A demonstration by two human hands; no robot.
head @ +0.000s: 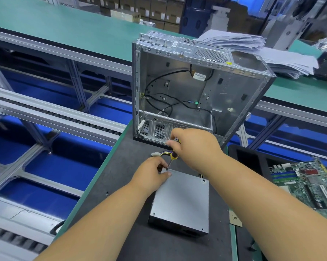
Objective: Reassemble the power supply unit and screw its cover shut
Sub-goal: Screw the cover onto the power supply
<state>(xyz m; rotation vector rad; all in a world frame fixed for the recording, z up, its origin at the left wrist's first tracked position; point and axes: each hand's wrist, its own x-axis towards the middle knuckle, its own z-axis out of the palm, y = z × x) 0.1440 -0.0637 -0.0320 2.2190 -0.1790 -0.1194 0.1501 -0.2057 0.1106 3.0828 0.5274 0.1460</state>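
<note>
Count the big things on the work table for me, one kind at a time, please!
Power supply unit: 1
Screwdriver: 1
Open computer case: 1
Green circuit board: 1
Paper stacks: 1 heap, sheets too many to count
Hands: 2, left hand and right hand
Total: 7

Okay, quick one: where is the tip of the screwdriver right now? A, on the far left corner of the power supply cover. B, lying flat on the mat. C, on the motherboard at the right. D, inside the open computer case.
A: the right hand holds the screwdriver tip-down on the far left corner of the power supply cover, beside the left hand's fingers.
</note>
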